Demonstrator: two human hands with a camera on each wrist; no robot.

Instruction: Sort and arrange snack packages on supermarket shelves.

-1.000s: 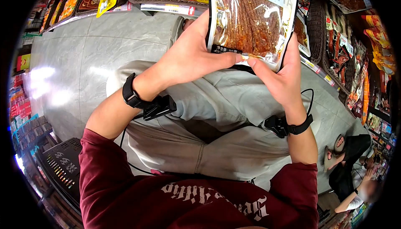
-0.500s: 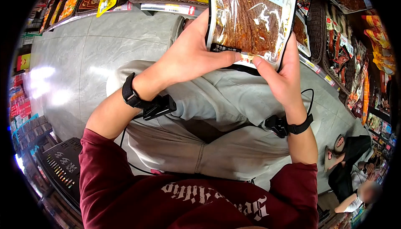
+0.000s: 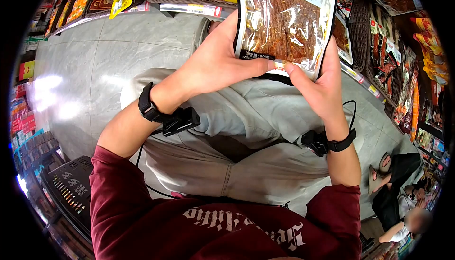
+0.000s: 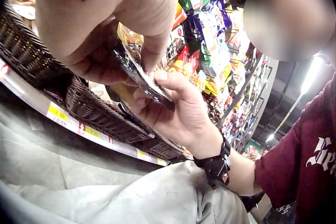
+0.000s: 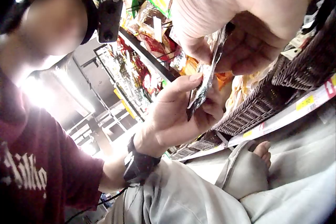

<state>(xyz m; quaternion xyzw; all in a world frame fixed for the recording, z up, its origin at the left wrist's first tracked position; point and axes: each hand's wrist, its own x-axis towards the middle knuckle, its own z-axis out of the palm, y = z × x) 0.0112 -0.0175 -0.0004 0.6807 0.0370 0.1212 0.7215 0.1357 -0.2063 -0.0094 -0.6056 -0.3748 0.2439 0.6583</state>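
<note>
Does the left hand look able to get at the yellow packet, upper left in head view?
Probably not yet: the left hand is holding the black-edged snack pack, though the way to the yellow packet looks clear.

The person's right hand (image 5: 241, 16) fills the upper part of the view, thumb on one face of a shiny packet (image 5: 198, 98) seen nearly edge-on. The left hand (image 5: 173, 112) pinches the same packet from below — a black strap (image 5: 140, 167) circles its wrist. Brown wicker baskets (image 5: 249, 109) stand behind, above a shelf edge (image 5: 278, 123) bearing a yellow price tag (image 5: 305, 103) — and a maroon shirt (image 5: 55, 161) shows at left.
</note>
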